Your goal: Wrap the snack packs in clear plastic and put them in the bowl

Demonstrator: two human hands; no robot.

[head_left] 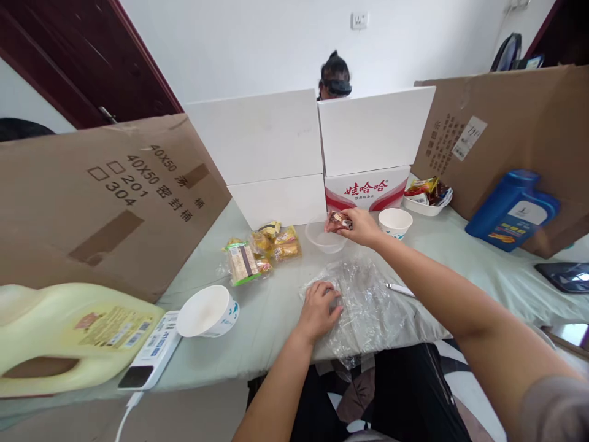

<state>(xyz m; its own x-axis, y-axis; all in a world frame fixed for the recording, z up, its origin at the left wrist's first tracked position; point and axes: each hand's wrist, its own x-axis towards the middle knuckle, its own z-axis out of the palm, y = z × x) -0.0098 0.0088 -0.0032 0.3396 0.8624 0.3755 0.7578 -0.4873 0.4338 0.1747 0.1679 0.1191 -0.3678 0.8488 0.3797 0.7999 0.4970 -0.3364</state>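
Fingers of the right hand [363,226] are pinching a small brown-wrapped snack [338,221], holding it just above the near rim of the clear plastic bowl [324,240], its long axis running left to right. Fingers of the left hand [318,309] are pressing flat, holding nothing, on the clear plastic bag [368,304], which is lying nearer the person than the bowl. Left of the bowl, a pile of wrapped snacks [262,250] is lying; right of it, a paper cup [394,222] is standing.

Bare forearms, grey short sleeve, black trousers
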